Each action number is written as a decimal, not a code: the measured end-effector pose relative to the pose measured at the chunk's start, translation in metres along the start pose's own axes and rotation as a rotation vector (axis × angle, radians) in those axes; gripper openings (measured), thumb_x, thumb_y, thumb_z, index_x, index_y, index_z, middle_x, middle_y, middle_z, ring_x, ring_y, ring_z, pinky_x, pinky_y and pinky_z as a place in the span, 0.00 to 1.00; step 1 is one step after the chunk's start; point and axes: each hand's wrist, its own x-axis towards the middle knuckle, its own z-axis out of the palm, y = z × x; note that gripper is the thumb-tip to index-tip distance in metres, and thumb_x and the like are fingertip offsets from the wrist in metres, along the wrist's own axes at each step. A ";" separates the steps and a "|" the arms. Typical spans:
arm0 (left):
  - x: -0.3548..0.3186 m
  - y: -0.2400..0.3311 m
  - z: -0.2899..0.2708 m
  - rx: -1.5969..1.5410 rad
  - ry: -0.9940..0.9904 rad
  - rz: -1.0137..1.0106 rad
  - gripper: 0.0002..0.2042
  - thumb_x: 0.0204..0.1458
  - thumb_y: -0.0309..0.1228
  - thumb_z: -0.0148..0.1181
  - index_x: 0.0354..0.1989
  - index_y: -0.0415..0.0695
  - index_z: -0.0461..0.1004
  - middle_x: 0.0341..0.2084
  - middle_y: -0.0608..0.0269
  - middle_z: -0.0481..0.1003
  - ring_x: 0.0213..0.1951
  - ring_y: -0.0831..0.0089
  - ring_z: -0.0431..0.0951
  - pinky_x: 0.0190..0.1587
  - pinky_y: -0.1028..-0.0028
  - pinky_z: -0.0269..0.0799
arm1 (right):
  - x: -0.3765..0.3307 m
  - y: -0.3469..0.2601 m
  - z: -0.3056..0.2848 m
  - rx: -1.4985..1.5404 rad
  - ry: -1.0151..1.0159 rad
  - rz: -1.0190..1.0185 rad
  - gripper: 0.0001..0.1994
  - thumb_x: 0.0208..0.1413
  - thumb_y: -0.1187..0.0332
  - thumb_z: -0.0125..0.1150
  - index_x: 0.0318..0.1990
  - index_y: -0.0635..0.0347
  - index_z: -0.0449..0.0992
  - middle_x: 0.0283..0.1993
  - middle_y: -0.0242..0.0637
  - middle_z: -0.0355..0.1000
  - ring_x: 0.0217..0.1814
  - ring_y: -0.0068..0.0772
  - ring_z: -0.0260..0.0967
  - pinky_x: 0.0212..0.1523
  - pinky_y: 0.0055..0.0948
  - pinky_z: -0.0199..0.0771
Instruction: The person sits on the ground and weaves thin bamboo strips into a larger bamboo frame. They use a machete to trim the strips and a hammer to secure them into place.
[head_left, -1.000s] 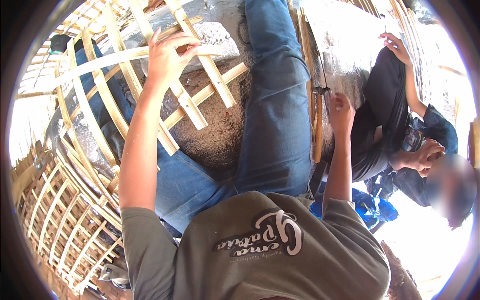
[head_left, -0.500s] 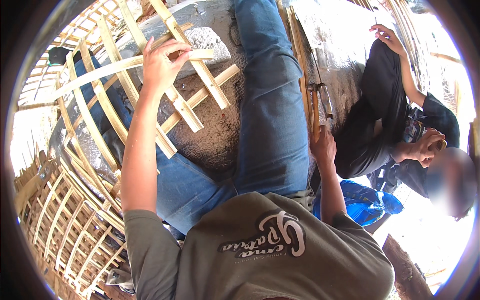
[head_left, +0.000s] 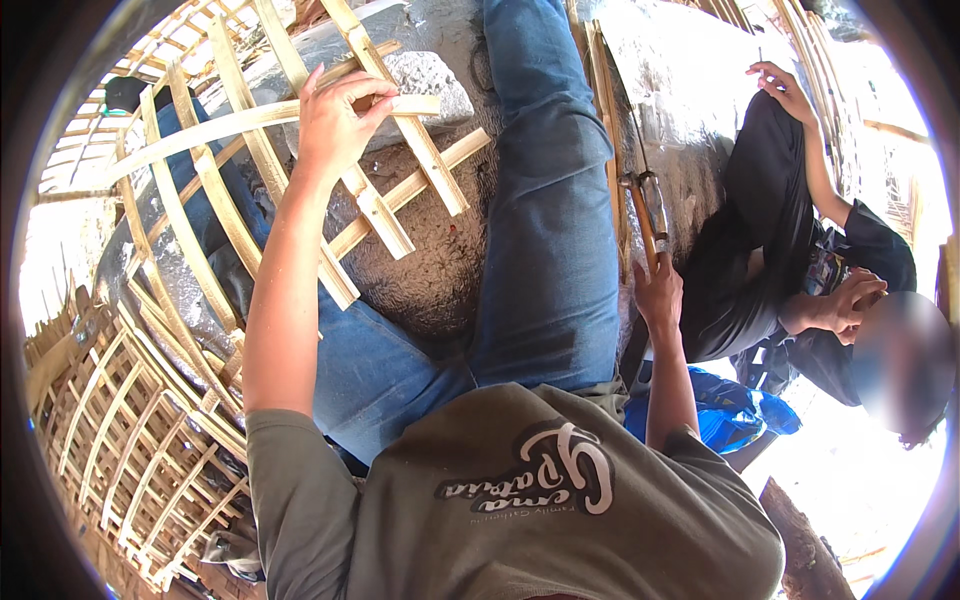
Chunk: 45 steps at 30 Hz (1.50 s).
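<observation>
My left hand [head_left: 335, 125] reaches out over my knee and grips a long pale bamboo strip [head_left: 230, 122] that runs across a loose lattice of woven bamboo slats [head_left: 390, 215]. Beside my thigh, my right hand [head_left: 658, 295] is closed round the wooden handle of a blade tool [head_left: 645, 205], whose metal part lies on the grey ground. I sit in blue jeans [head_left: 545, 240] with the lattice resting over my left leg.
A person in dark clothes [head_left: 770, 250] sits at my right, one hand raised, the other at the head. A finished woven bamboo panel [head_left: 120, 450] lies at lower left. A blue bag [head_left: 735, 410] sits behind my right arm. More bamboo strips [head_left: 600, 120] lie along the ground.
My left hand has moved a little up and right along the bamboo strip. My right hand has slid down from the tool's head to its handle.
</observation>
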 end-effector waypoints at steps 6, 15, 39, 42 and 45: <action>0.001 0.002 0.000 0.006 -0.002 -0.003 0.05 0.57 0.39 0.67 0.38 0.56 0.85 0.39 0.76 0.84 0.47 0.75 0.82 0.75 0.53 0.44 | 0.002 0.014 -0.001 0.085 0.043 0.003 0.15 0.65 0.59 0.58 0.41 0.65 0.75 0.34 0.59 0.77 0.40 0.66 0.76 0.40 0.54 0.73; 0.000 -0.003 0.002 0.015 0.013 0.023 0.07 0.58 0.42 0.67 0.40 0.57 0.85 0.40 0.76 0.84 0.47 0.74 0.82 0.75 0.53 0.45 | 0.001 0.041 0.015 0.232 0.116 -0.100 0.16 0.70 0.59 0.55 0.36 0.63 0.75 0.19 0.36 0.62 0.20 0.26 0.62 0.23 0.33 0.62; -0.001 0.007 0.000 0.006 0.037 -0.027 0.06 0.55 0.41 0.69 0.36 0.56 0.86 0.36 0.77 0.83 0.46 0.78 0.81 0.76 0.55 0.47 | 0.021 -0.215 -0.085 0.445 -0.095 -0.676 0.15 0.69 0.71 0.53 0.60 0.64 0.66 0.30 0.57 0.74 0.32 0.60 0.77 0.31 0.46 0.72; -0.001 0.008 -0.002 0.013 -0.020 -0.063 0.09 0.57 0.45 0.67 0.38 0.57 0.85 0.38 0.76 0.83 0.49 0.78 0.80 0.76 0.56 0.44 | 0.020 -0.234 -0.079 0.426 -0.066 -0.818 0.16 0.68 0.71 0.53 0.60 0.63 0.67 0.34 0.59 0.76 0.36 0.63 0.77 0.34 0.51 0.74; -0.001 0.008 -0.003 0.005 -0.001 -0.047 0.09 0.56 0.45 0.67 0.39 0.58 0.86 0.40 0.75 0.84 0.50 0.77 0.80 0.76 0.57 0.44 | 0.021 -0.242 -0.070 0.424 -0.037 -0.852 0.16 0.68 0.71 0.53 0.61 0.62 0.67 0.34 0.59 0.76 0.35 0.63 0.77 0.34 0.51 0.74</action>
